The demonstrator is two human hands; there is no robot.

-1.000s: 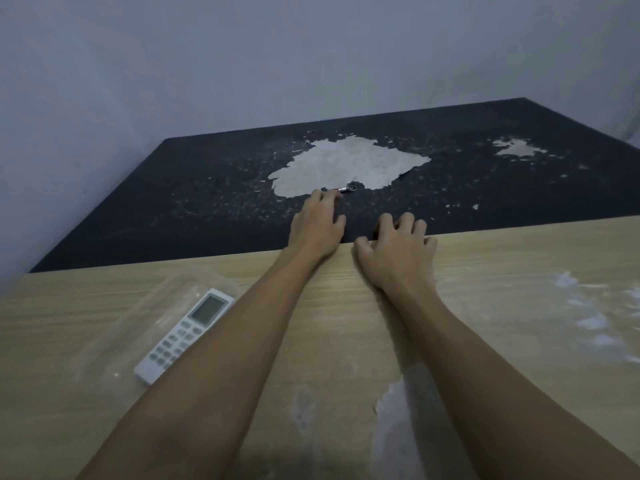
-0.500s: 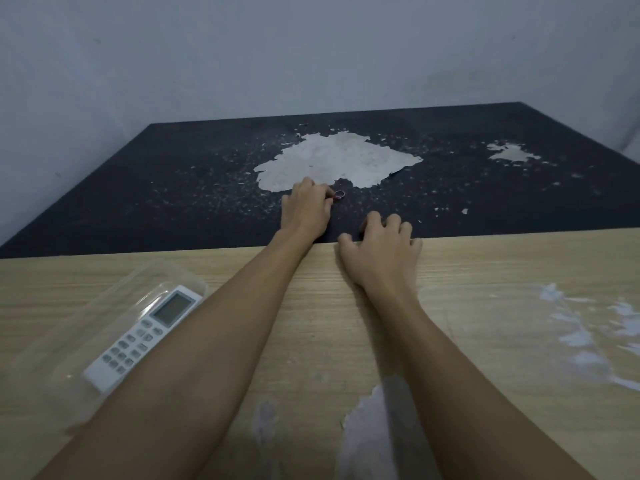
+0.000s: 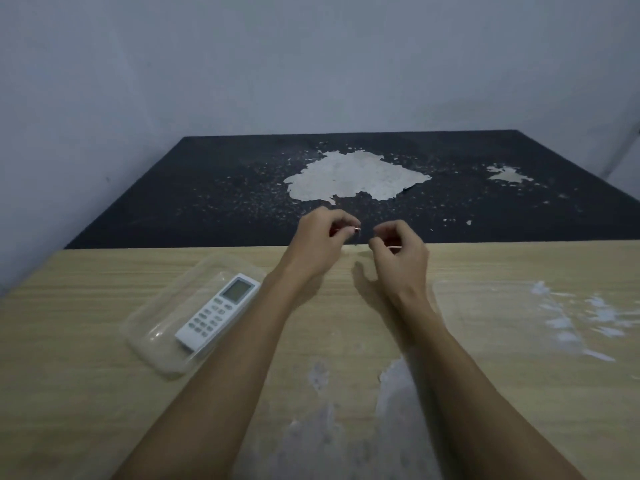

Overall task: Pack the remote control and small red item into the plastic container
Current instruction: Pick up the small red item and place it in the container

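Note:
A white remote control [image 3: 219, 312] with a small screen lies inside the clear plastic container [image 3: 152, 336] on the wooden table, left of my arms. My left hand [image 3: 320, 239] is raised above the table's far edge and pinches a small red item [image 3: 356, 230] between thumb and fingertips; most of the item is hidden by the fingers. My right hand [image 3: 398, 252] hovers just to the right of it, fingers curled, with nothing visible in it.
The wooden table [image 3: 519, 341] has white worn patches near me and at the right. Beyond its far edge lies a black surface [image 3: 207, 202] with large pale peeled patches. A grey wall stands behind.
Both hands have lifted off the black surface and drawn back toward the wooden table. The left hand now pinches the small item that lay at its fingertips.

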